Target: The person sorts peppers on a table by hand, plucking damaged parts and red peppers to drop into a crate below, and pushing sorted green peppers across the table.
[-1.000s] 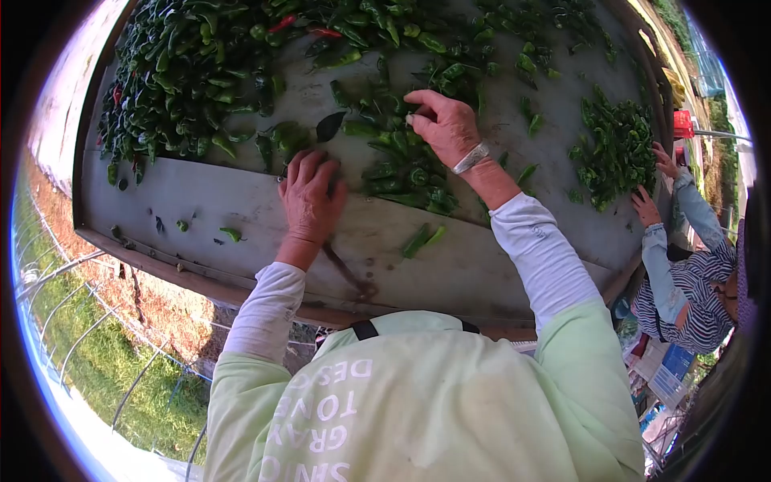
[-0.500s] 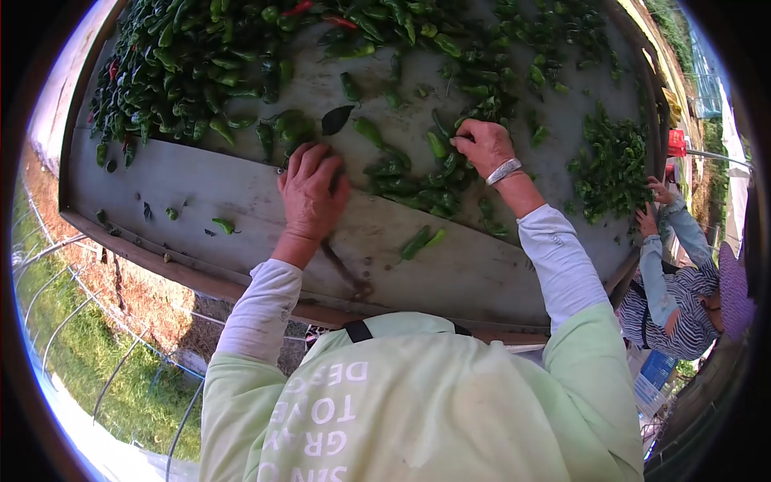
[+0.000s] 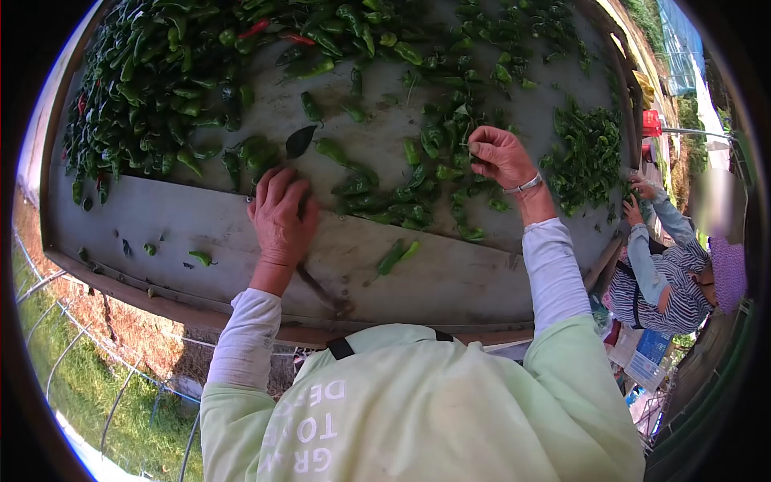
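My left hand (image 3: 281, 218) rests on the tabletop just below a few green peppers (image 3: 259, 153) and a dark leaf (image 3: 301, 142). Its fingers are bent and slightly apart, with the thumb off to the side; I see nothing held. Over a loose scatter of green peppers (image 3: 414, 193) is my right hand (image 3: 506, 165), wearing a silvery wristband (image 3: 524, 184). Thumb and forefinger are pinched together, perhaps on a thin stem too small to make out. Two peppers (image 3: 393, 257) lie on the lower panel between the hands.
A large heap of green peppers (image 3: 144, 88) with a few red ones (image 3: 255, 28) fills the upper left. Another pile (image 3: 582, 153) lies at the right, where a co-worker's hands (image 3: 636, 197) reach in. A raised wooden edge (image 3: 185, 313) borders the table.
The view has shifted, so the table appears further left and lower. My right hand has lifted away from the peppers, still pinched. My left hand stays by the same peppers.
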`<action>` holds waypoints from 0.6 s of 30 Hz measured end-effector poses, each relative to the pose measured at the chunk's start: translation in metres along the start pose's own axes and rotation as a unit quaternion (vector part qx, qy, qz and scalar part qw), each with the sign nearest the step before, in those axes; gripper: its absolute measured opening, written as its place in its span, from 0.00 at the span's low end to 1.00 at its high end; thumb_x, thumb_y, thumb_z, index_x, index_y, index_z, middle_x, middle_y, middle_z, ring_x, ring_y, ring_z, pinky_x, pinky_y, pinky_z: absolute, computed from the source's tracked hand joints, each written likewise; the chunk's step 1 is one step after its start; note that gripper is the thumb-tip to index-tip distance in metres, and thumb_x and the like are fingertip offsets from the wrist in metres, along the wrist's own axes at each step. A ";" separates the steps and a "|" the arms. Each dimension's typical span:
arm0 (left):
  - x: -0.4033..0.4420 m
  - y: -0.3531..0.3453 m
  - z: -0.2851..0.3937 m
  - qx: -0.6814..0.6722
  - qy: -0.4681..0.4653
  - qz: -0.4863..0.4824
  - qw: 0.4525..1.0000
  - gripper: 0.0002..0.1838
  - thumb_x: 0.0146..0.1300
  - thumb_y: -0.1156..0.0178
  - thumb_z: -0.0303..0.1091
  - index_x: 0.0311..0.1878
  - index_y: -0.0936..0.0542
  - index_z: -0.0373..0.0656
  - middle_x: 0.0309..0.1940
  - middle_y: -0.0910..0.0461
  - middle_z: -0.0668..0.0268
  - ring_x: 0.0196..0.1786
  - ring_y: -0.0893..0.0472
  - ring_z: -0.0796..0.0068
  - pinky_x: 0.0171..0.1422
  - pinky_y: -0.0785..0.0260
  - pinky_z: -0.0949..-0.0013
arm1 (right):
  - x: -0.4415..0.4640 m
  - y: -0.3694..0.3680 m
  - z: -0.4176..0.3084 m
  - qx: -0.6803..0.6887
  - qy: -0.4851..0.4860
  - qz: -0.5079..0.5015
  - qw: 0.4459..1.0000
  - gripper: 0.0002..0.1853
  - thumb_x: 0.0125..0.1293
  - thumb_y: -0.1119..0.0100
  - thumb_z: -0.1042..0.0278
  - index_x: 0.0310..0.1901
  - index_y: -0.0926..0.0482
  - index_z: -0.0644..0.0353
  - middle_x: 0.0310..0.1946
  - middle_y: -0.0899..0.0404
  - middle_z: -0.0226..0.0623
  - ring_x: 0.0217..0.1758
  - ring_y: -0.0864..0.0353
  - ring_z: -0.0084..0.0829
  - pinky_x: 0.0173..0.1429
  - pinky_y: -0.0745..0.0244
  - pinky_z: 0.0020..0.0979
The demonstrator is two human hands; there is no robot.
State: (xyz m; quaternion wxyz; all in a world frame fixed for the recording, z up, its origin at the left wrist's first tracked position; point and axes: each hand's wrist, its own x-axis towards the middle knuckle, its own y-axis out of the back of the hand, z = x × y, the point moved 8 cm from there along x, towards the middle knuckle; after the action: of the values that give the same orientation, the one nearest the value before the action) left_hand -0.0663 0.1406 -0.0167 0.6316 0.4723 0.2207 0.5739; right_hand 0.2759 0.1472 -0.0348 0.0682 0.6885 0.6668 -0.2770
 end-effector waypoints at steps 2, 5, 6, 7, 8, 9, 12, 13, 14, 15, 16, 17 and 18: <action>0.000 -0.001 0.001 0.001 -0.001 -0.003 1.000 0.14 0.45 0.37 0.32 0.39 0.22 0.52 0.50 0.26 0.70 0.59 0.30 0.64 0.51 0.37 0.55 | -0.008 0.006 -0.004 -0.303 -0.030 -0.020 0.952 0.06 0.59 0.36 0.70 0.33 0.22 0.60 0.21 0.25 0.22 0.22 0.28 0.14 0.23 0.35 0.18; 0.000 -0.002 0.000 0.011 0.000 -0.007 1.000 0.15 0.44 0.37 0.32 0.39 0.22 0.52 0.50 0.26 0.70 0.60 0.30 0.64 0.51 0.37 0.55 | -0.001 0.021 -0.018 -0.328 0.070 0.067 0.940 0.04 0.58 0.37 0.72 0.32 0.22 0.61 0.21 0.25 0.22 0.23 0.28 0.13 0.24 0.34 0.19; 0.000 -0.002 0.001 0.012 -0.004 -0.006 1.000 0.15 0.44 0.37 0.32 0.39 0.22 0.52 0.50 0.26 0.70 0.60 0.30 0.64 0.52 0.37 0.56 | 0.003 0.022 -0.026 -0.379 0.108 0.116 0.912 0.06 0.54 0.36 0.72 0.35 0.20 0.59 0.21 0.23 0.26 0.23 0.27 0.18 0.27 0.31 0.23; 0.000 -0.001 0.002 0.014 -0.009 -0.005 1.000 0.15 0.45 0.37 0.32 0.39 0.23 0.52 0.50 0.26 0.70 0.60 0.30 0.63 0.52 0.37 0.56 | 0.010 0.015 -0.028 -0.377 0.108 0.118 0.912 0.06 0.54 0.36 0.72 0.35 0.20 0.59 0.21 0.23 0.26 0.23 0.27 0.18 0.27 0.31 0.23; 0.000 -0.001 0.002 0.016 -0.012 -0.006 1.000 0.15 0.45 0.37 0.32 0.39 0.23 0.52 0.50 0.26 0.70 0.60 0.30 0.63 0.52 0.37 0.56 | 0.014 0.007 -0.040 -0.462 0.152 0.163 0.858 0.08 0.53 0.35 0.70 0.36 0.20 0.58 0.23 0.22 0.31 0.24 0.24 0.24 0.30 0.28 0.26; 0.001 -0.001 0.002 0.017 -0.011 -0.006 1.000 0.15 0.45 0.37 0.32 0.39 0.22 0.53 0.50 0.26 0.70 0.59 0.30 0.63 0.52 0.37 0.56 | 0.017 0.001 -0.052 -0.541 0.193 0.205 0.792 0.10 0.51 0.35 0.69 0.37 0.19 0.56 0.24 0.20 0.36 0.25 0.22 0.30 0.33 0.26 0.30; -0.001 -0.002 0.004 0.028 -0.016 -0.003 0.999 0.14 0.46 0.37 0.32 0.40 0.22 0.53 0.51 0.26 0.70 0.59 0.30 0.63 0.52 0.37 0.56 | 0.037 0.005 -0.043 -0.615 0.249 0.218 0.716 0.12 0.50 0.35 0.66 0.39 0.19 0.55 0.28 0.20 0.44 0.32 0.20 0.42 0.40 0.24 0.36; 0.000 -0.002 0.003 0.038 -0.014 0.002 0.999 0.14 0.46 0.37 0.33 0.40 0.22 0.53 0.51 0.26 0.70 0.59 0.30 0.63 0.52 0.37 0.56 | 0.035 0.010 -0.046 -0.615 0.252 0.222 0.713 0.12 0.50 0.35 0.66 0.39 0.19 0.55 0.28 0.20 0.44 0.32 0.20 0.42 0.40 0.24 0.36; 0.000 -0.002 0.003 0.036 -0.016 0.004 0.999 0.14 0.46 0.37 0.33 0.40 0.22 0.53 0.51 0.26 0.70 0.59 0.30 0.63 0.52 0.37 0.56 | 0.032 0.018 -0.041 -0.617 0.216 0.211 0.727 0.12 0.50 0.35 0.66 0.38 0.19 0.55 0.29 0.19 0.45 0.34 0.20 0.44 0.41 0.24 0.37; 0.000 -0.002 0.004 0.034 -0.013 0.003 0.999 0.14 0.46 0.37 0.32 0.40 0.22 0.53 0.51 0.26 0.70 0.59 0.30 0.63 0.52 0.37 0.56 | 0.027 0.023 -0.036 -0.617 0.177 0.199 0.741 0.12 0.50 0.35 0.66 0.38 0.18 0.55 0.30 0.19 0.46 0.36 0.19 0.45 0.42 0.24 0.38; 0.000 -0.002 0.003 0.032 -0.010 0.000 0.999 0.14 0.46 0.37 0.32 0.39 0.22 0.53 0.51 0.26 0.70 0.59 0.30 0.63 0.52 0.37 0.56 | 0.017 0.036 -0.031 -0.609 0.186 0.214 0.741 0.12 0.50 0.35 0.66 0.38 0.18 0.57 0.28 0.19 0.45 0.33 0.19 0.43 0.40 0.24 0.37; 0.000 -0.002 0.004 0.029 -0.012 0.001 1.000 0.14 0.46 0.37 0.32 0.39 0.22 0.53 0.51 0.26 0.70 0.59 0.30 0.63 0.52 0.37 0.56 | 0.005 0.049 -0.024 -0.610 0.186 0.217 0.739 0.12 0.50 0.35 0.66 0.38 0.18 0.57 0.28 0.19 0.45 0.33 0.19 0.43 0.40 0.24 0.37; 0.000 -0.002 0.004 0.028 -0.013 0.003 1.000 0.14 0.46 0.37 0.32 0.39 0.22 0.53 0.51 0.26 0.70 0.59 0.30 0.63 0.52 0.37 0.56 | -0.007 0.065 -0.018 -0.591 0.166 0.238 0.753 0.12 0.51 0.35 0.66 0.37 0.18 0.58 0.25 0.19 0.43 0.30 0.19 0.39 0.37 0.25 0.35</action>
State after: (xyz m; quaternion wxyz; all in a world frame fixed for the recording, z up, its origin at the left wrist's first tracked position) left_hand -0.0623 0.1396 -0.0167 0.6193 0.4980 0.2269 0.5630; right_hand 0.3441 0.1424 -0.0341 0.4137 0.6827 0.5128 0.3160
